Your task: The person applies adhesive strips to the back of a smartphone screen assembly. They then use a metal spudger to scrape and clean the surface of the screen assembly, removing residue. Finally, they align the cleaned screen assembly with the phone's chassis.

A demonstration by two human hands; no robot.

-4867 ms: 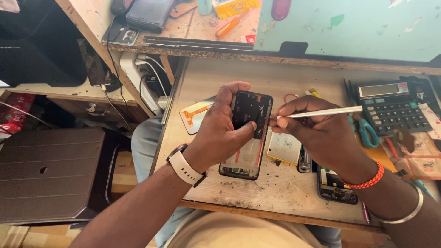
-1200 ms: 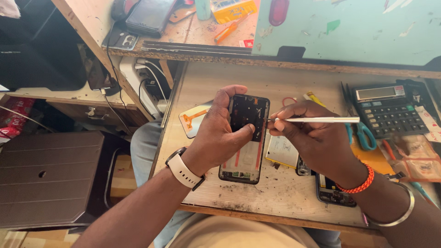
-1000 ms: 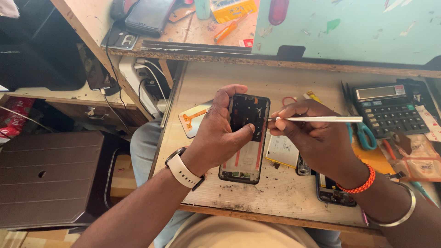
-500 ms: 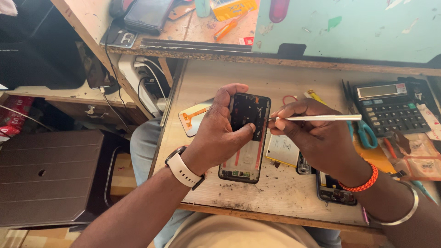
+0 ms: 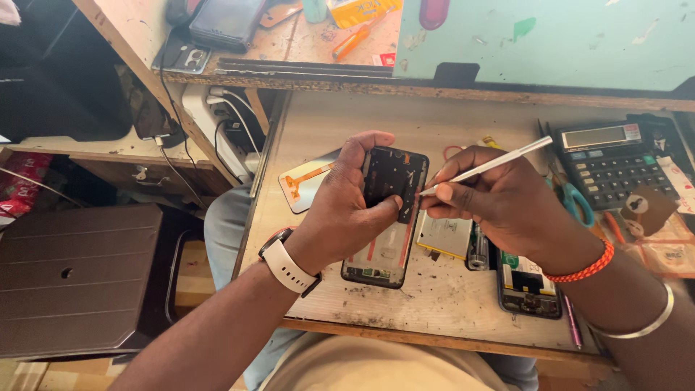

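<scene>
My left hand (image 5: 340, 210) grips an opened black phone (image 5: 387, 217) by its upper half, thumb across the inner frame. The phone's lower end rests on the wooden bench (image 5: 405, 304). My right hand (image 5: 499, 203) holds a thin white tool (image 5: 485, 165) like a pen, its tip touching the phone's right edge near the top. A white watch sits on my left wrist; an orange band and a metal bangle are on my right arm.
A flat battery (image 5: 443, 237) and another opened phone (image 5: 527, 284) lie under my right hand. A calculator (image 5: 612, 165) and blue-handled scissors (image 5: 573, 201) sit at right. A pale screen panel (image 5: 308, 182) lies left. The upper shelf (image 5: 304, 65) holds phones and tools.
Almost nothing has changed. The white tool's tip has stayed at the phone's right edge, with only slight shifts of my right hand.
</scene>
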